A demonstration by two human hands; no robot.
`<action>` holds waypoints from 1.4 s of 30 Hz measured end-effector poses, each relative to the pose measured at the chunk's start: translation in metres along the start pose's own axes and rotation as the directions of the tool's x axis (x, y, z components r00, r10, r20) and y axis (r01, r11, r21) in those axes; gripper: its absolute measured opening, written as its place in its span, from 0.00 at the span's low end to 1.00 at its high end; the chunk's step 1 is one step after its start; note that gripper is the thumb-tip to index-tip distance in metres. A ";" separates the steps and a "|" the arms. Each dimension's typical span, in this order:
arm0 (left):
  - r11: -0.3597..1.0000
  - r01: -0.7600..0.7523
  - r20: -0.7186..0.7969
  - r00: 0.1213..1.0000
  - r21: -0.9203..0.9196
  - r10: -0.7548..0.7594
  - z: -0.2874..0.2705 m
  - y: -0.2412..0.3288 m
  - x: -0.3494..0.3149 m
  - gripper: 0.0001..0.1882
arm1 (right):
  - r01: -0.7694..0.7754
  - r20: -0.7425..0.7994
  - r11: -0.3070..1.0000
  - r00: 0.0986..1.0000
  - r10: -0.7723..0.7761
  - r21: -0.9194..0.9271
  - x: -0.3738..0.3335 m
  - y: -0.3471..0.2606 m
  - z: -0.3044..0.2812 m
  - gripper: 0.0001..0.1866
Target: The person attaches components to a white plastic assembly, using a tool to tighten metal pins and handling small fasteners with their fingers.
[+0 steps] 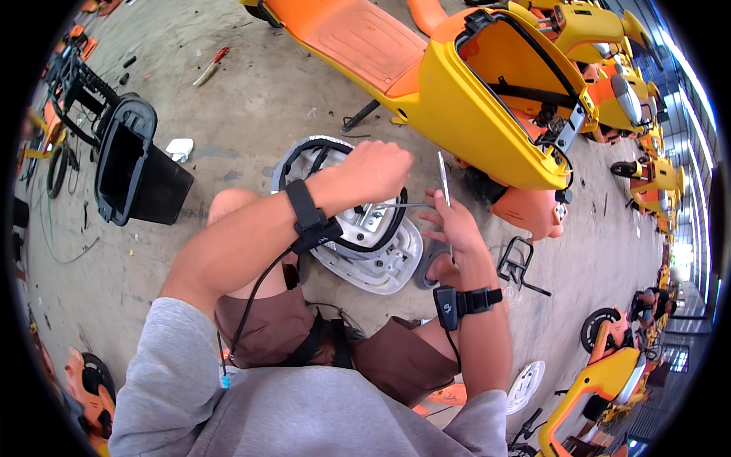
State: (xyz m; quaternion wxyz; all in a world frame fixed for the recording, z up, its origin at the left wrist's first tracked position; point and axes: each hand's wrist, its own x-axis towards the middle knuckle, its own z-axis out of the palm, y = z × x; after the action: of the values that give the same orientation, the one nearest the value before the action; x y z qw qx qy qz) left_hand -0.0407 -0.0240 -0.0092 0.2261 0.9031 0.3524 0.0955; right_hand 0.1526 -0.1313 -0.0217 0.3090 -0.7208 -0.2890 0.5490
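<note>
A scooter seat [381,268] lies upside down on the floor in front of me, its pale underside and black rim facing up. My left hand [375,177] is closed in a fist above it, knuckles up; whatever it grips is hidden. To its right, my right hand [457,222] holds a slim silver metal tool [444,179] between thumb and fingers, the other fingers partly spread. A thin grey strip or rod [407,205] runs from the right fingers toward the seat, passing just below the left fist. Its exact kind does not show.
A yellow and orange scooter body [457,103] stands ahead. To the left is a black open bin-like box [156,183]; a red-handled tool [213,65] lies farther off. A black metal bracket [515,263] lies at right, with several scooters beyond.
</note>
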 end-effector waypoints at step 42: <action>0.994 -0.075 0.194 0.977 -0.085 0.091 0.014 0.021 -0.004 0.22 | 0.468 0.161 0.007 0.317 -0.935 -0.883 0.011 -0.013 0.014 0.19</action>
State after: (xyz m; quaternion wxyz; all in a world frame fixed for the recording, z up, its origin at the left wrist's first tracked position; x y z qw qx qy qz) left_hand -0.0270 -0.0449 -0.0117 0.2906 0.9126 0.2862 0.0282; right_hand 0.1401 -0.1128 -0.0215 0.2312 -0.6074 -0.7515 -0.1134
